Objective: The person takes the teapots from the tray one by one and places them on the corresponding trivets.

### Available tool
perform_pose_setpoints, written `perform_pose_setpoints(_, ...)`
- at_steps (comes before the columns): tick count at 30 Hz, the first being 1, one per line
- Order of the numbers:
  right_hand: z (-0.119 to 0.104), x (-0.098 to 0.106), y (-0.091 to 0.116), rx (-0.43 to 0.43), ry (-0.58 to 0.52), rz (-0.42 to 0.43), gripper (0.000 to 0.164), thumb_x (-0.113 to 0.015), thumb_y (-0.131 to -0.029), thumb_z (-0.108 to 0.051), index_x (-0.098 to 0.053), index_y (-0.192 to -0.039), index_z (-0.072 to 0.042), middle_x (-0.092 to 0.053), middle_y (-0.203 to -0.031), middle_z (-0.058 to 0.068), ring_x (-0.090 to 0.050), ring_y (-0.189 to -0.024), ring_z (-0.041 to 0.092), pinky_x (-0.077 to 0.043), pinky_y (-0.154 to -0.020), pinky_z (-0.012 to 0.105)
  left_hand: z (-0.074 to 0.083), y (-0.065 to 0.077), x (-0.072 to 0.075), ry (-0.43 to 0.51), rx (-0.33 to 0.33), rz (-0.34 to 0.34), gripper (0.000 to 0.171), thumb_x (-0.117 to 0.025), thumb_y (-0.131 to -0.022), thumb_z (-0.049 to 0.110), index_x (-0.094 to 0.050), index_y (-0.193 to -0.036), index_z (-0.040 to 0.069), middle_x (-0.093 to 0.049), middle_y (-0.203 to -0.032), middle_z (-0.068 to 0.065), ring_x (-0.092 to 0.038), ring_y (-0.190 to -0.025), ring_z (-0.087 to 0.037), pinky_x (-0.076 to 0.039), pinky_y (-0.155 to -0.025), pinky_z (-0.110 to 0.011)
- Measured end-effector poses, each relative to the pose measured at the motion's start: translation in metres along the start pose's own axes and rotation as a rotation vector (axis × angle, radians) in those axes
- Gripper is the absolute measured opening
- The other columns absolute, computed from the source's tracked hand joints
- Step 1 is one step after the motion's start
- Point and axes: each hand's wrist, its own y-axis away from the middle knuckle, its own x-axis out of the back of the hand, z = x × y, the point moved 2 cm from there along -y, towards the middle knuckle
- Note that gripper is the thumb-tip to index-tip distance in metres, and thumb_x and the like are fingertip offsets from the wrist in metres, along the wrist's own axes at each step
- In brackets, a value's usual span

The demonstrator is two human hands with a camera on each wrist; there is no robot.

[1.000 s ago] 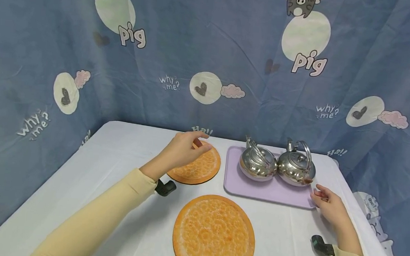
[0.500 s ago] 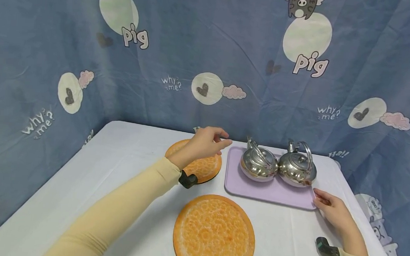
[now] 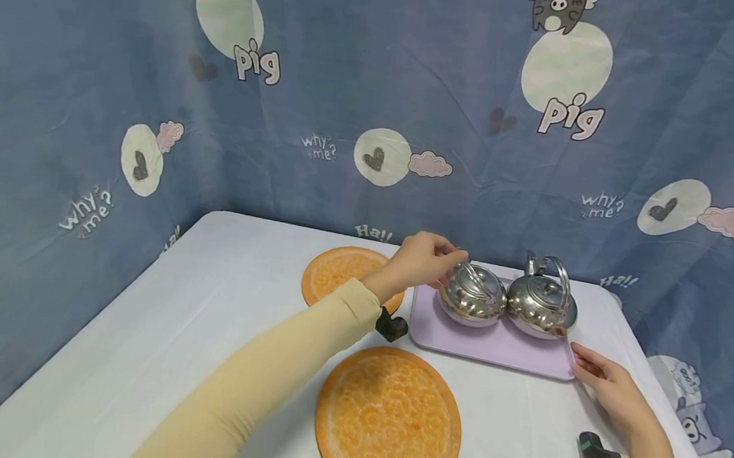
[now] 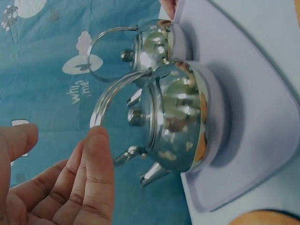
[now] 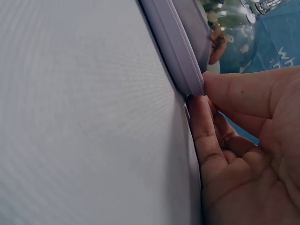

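Note:
Two shiny steel kettles stand side by side on a lilac tray (image 3: 461,344). My left hand (image 3: 425,261) is at the arched handle of the left kettle (image 3: 473,298). In the left wrist view its fingertips (image 4: 97,136) meet or nearly meet that handle, while the thumb stays apart from it. The right kettle (image 3: 542,304) has no hand on it. My right hand (image 3: 610,385) is at the tray's near right corner. In the right wrist view the thumb (image 5: 234,91) lies against the tray rim (image 5: 185,70) and the fingers reach under it, pinching the corner.
A round orange pizza-like mat (image 3: 389,418) lies at the front of the white-covered table (image 3: 219,303). Another such mat (image 3: 331,273) lies farther back, partly behind my left arm. A blue printed curtain (image 3: 327,75) hangs behind the table.
My left hand has moved right, from above the back mat to the left kettle's handle. My right hand has closed in on the tray corner. The kettles stay in place.

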Motion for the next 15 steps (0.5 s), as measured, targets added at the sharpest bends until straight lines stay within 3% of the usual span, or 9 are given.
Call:
perform_pose_setpoints(3, 0.002, 0.002, 0.002, -0.004, -0.036, -0.003, 0.065, -0.059, -0.101, -0.025, -0.033, -0.148, 0.012, -0.056, -0.113, -0.027, -0.042, -0.096, -0.029, -0.039, -0.079, -0.001, 0.002, -0.006, -0.01, 0.03, 0.032, 0.028, 0.039, -0.064, -0.096, 0.044, -0.07, -0.108, 0.008, -0.074, -0.089, -0.012, -0.076, -0.082, -0.027, -0.062, -0.067, -0.033)
perform_pose_setpoints(6, 0.005, 0.002, 0.002, 0.01, -0.074, -0.009, 0.065, -0.059, -0.101, -0.023, -0.032, -0.147, 0.014, -0.05, -0.105, -0.037, -0.043, -0.097, -0.028, -0.039, -0.079, -0.001, 0.003, -0.012, -0.018, 0.067, 0.059, 0.074, 0.039, -0.065, -0.095, 0.045, -0.072, -0.102, 0.008, -0.074, -0.084, -0.009, -0.076, -0.077, -0.025, -0.063, -0.07, -0.037)
perform_pose_setpoints(15, 0.006, -0.001, 0.0, 0.011, -0.101, -0.005, 0.064, -0.06, -0.101, -0.02, -0.032, -0.147, 0.014, -0.05, -0.104, -0.037, -0.045, -0.097, -0.025, -0.039, -0.079, -0.001, 0.006, -0.022, -0.029, 0.185, 0.099, 0.15, 0.035, -0.069, -0.094, 0.038, -0.073, -0.1, 0.003, -0.072, -0.071, -0.008, -0.07, -0.059, -0.016, -0.063, -0.069, -0.039)
